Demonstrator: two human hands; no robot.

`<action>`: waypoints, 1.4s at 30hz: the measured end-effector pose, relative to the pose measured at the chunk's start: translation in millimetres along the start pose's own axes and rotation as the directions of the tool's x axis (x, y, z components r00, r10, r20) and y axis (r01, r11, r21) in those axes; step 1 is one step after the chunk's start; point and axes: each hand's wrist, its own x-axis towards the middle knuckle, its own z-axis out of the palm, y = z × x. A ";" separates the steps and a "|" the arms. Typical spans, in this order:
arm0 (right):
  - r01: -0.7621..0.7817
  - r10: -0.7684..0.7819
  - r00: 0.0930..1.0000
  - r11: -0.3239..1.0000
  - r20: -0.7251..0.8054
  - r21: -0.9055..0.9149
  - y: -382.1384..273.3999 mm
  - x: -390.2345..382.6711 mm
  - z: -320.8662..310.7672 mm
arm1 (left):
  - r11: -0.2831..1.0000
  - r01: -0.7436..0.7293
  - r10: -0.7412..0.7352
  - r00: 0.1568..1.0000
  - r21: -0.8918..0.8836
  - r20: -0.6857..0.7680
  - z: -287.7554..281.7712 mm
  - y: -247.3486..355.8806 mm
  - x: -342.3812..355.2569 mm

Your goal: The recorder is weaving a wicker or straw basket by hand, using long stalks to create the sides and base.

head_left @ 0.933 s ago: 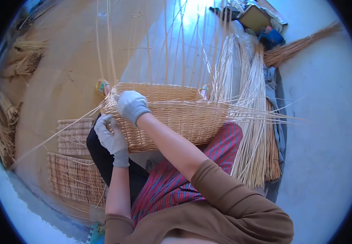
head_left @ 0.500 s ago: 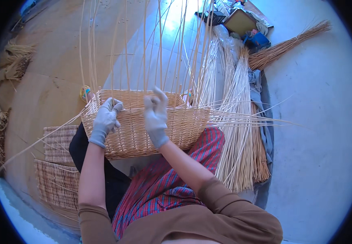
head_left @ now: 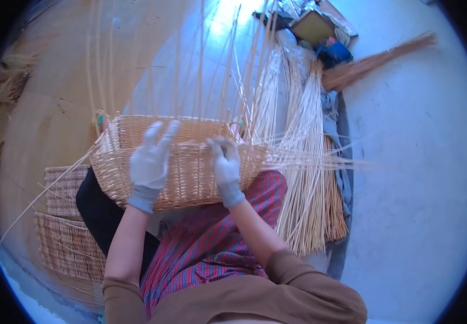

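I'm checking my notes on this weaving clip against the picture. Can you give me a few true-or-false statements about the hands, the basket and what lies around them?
1. Both hands wear pale gloves. True: the left hand and the right hand are gloved.
2. The wicker basket stands on a table. False: it rests on the person's lap.
3. Long thin stakes rise from the basket's rim. True.
4. A bundle of pale rods lies to the person's left. False: it lies to the right.
5. The right hand holds a knife. False: no tool shows; its fingers curl at the basket's rim.
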 end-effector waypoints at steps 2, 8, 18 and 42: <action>0.451 -0.450 0.892 0.892 0.049 -0.009 -9.5 28.9 21.0 | 0.983 -0.017 0.038 0.993 -0.182 0.115 14.0 17.2 -0.4; 0.662 -0.666 0.746 0.743 0.010 0.103 -39.3 79.4 25.5 | 0.958 0.139 -0.087 0.975 -0.252 0.206 30.5 20.3 -0.8; 0.636 -0.651 0.754 0.688 0.089 -0.350 -17.9 91.3 -61.3 | 0.999 -0.031 0.040 0.947 -0.034 0.319 59.5 109.9 15.8; 0.685 -0.503 0.486 0.727 0.715 0.046 -64.7 -146.8 160.6 | 0.420 0.306 -0.641 0.766 -0.854 -0.041 -30.5 -138.6 -72.1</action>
